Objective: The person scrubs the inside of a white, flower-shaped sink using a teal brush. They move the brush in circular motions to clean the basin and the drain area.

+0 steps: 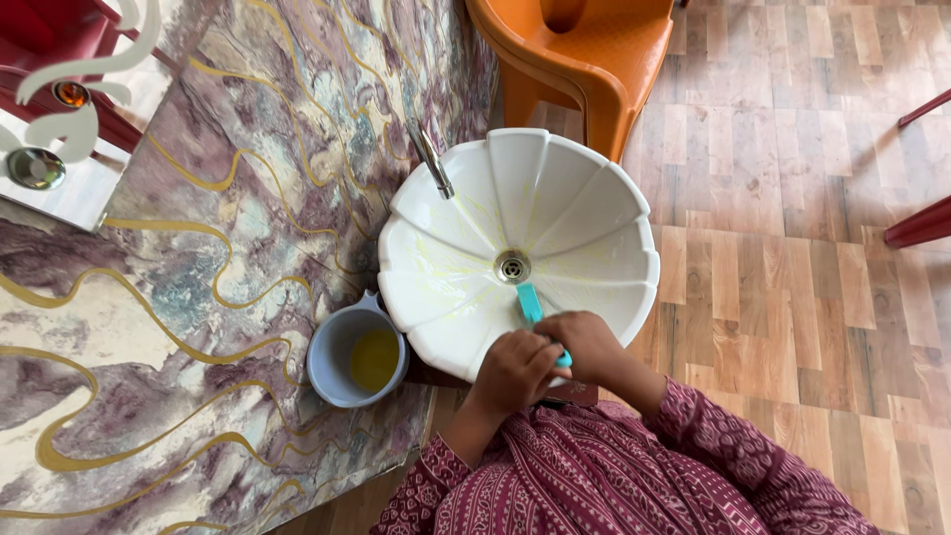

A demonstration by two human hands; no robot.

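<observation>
A white flower-shaped wash basin (594,213) hangs on a marbled wall, with yellowish streaks on its inside and a metal drain (512,266) at the bottom. Both my hands are at its near rim. My right hand (584,344) and my left hand (515,372) together grip a teal-handled brush (529,303), whose head lies in the bowl just below the drain. A chrome tap (430,159) sticks out over the far-left rim.
A grey-blue mug (332,362) holding yellow liquid sits beside the basin on the left. An orange plastic chair (580,54) stands beyond the basin on a wood-pattern floor (792,198). A mirror edge (59,139) shows at the upper left.
</observation>
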